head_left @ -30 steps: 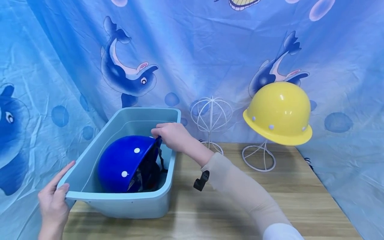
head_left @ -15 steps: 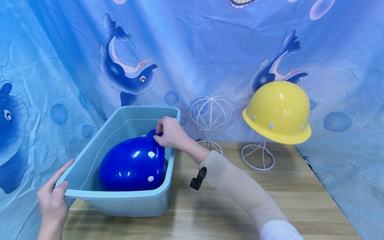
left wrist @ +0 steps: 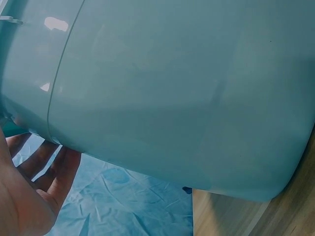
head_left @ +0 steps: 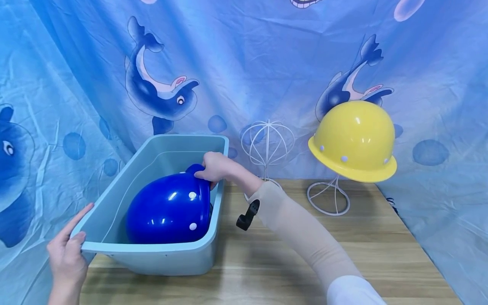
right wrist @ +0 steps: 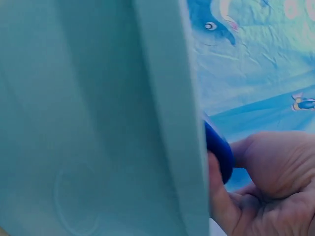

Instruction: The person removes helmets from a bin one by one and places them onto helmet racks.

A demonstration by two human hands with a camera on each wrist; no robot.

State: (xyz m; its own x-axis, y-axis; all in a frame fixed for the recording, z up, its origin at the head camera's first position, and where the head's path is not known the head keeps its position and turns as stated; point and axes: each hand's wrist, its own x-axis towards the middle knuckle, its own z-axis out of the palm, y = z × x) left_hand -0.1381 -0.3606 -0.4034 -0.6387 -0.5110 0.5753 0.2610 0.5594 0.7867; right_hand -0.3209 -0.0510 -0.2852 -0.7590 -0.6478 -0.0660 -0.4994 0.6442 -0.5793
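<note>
- Right hand (head_left: 215, 167), center: pinches brim of blue helmet (head_left: 164, 210), beside right rim of bin (head_left: 152, 259).
- Left hand (head_left: 68, 256), lower left: grips bin corner.
- Tabletop (head_left: 375, 235) runs lower right.

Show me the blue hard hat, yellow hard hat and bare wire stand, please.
Blue hard hat (head_left: 165, 208), head view, middle of shell.
Yellow hard hat (head_left: 353, 141), head view, middle of dome.
Bare wire stand (head_left: 267, 144), head view, upright rod.
</note>
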